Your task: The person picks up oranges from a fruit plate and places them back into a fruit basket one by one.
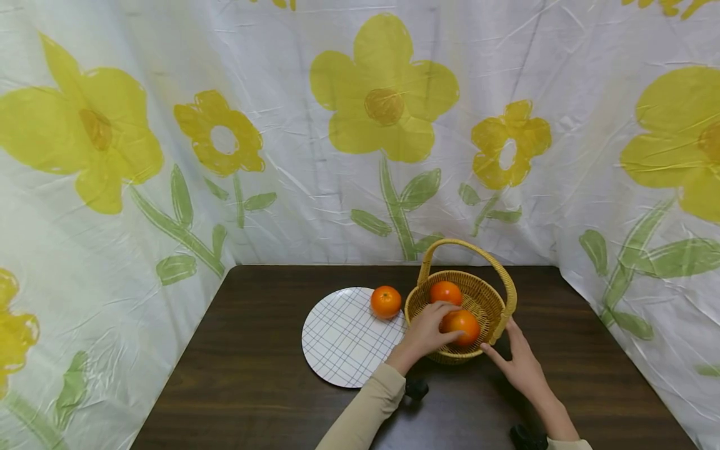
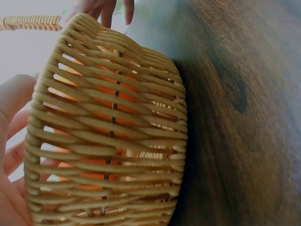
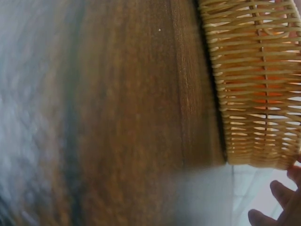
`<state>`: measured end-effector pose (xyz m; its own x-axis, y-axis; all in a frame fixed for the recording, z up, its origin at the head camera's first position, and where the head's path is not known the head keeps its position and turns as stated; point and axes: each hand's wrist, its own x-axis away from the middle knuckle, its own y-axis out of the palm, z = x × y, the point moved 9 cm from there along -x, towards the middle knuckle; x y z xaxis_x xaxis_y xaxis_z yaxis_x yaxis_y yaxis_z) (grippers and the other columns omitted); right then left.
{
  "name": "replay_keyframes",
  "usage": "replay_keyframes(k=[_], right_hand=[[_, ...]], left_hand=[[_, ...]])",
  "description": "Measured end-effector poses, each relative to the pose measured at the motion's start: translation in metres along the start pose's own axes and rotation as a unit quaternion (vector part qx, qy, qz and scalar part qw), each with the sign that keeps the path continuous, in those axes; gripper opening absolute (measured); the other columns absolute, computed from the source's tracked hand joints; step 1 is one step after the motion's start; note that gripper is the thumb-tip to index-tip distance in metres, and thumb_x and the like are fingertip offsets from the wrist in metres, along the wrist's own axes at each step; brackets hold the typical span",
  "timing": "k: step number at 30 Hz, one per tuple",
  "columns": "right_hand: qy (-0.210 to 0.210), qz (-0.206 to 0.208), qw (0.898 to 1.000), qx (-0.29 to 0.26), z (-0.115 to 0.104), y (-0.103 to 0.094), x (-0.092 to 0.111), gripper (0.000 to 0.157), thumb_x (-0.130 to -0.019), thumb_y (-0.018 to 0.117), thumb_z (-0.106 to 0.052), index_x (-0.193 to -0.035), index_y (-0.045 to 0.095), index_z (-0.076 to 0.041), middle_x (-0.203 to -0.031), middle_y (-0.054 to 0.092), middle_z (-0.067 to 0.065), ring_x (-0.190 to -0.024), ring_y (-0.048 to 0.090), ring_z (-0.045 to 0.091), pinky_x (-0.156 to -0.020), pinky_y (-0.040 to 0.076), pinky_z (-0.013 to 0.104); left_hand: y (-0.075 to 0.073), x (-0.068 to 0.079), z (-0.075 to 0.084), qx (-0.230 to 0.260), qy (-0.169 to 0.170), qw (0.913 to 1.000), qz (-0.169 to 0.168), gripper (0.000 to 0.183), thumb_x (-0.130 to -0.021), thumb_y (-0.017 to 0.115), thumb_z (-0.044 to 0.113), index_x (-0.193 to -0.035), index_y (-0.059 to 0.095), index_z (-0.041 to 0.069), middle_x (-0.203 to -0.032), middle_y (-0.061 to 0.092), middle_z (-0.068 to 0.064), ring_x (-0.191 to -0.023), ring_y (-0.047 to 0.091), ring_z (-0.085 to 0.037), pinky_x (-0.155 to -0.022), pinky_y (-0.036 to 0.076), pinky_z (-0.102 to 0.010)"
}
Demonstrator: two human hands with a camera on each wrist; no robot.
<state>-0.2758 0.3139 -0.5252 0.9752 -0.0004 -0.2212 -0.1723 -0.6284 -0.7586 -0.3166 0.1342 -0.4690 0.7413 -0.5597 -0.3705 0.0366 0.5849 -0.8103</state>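
A woven wicker basket [image 1: 413, 306] with a tall arched handle stands on the table, holding two oranges. My left hand [image 1: 429, 328] reaches in over its near left rim and grips the nearer orange [image 1: 465, 325] between thumb and fingers. Behind it in the basket lies the other orange [image 1: 445, 291]. At the basket's right side is my right hand [image 1: 523, 362], its thumb and fingers spread and fairly straight, touching near the foot of the handle. Through the weave, orange colour shows in both wrist views.
Left of the basket lies a round white plate [image 1: 337, 337] with a blue grid pattern. A third orange [image 1: 385, 302] sits at the plate's right edge. A flowered curtain [image 1: 315, 206] hangs behind and beside the dark wooden table [image 1: 242, 362].
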Motion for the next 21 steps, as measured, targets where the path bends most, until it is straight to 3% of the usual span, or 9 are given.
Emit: replay_keyframes(k=[15, 21], right_hand=[[-0.005, -0.002, 1.0, 0.006, -0.001, 0.0, 0.0, 0.083, -0.086, 0.062, -0.043, -0.149, 0.015, -0.018, -0.154, 0.011, 0.018, -0.132, 0.022, 0.048, -0.088, 0.026, 0.073], [-0.001, -0.009, 1.0, 0.018, -0.002, 0.0, 0.0, 0.082, -0.087, 0.06, -0.046, -0.149, 0.016, -0.017, -0.153, 0.011, 0.019, -0.132, 0.023, 0.048, -0.086, 0.027, 0.074]], left_hand=[[-0.021, 0.012, -0.011, 0.005, 0.02, 0.9975, 0.068, 0.043, -0.085, 0.065, 0.039, -0.121, 0.06, 0.017, -0.122, 0.057, 0.003, -0.111, 0.054, -0.012, -0.092, 0.046, -0.026], [-0.026, 0.018, -0.02, 0.012, 0.01, 0.9963, 0.085, 0.043, -0.084, 0.067, 0.039, -0.121, 0.06, 0.017, -0.121, 0.058, 0.003, -0.11, 0.056, -0.012, -0.087, 0.049, -0.027]])
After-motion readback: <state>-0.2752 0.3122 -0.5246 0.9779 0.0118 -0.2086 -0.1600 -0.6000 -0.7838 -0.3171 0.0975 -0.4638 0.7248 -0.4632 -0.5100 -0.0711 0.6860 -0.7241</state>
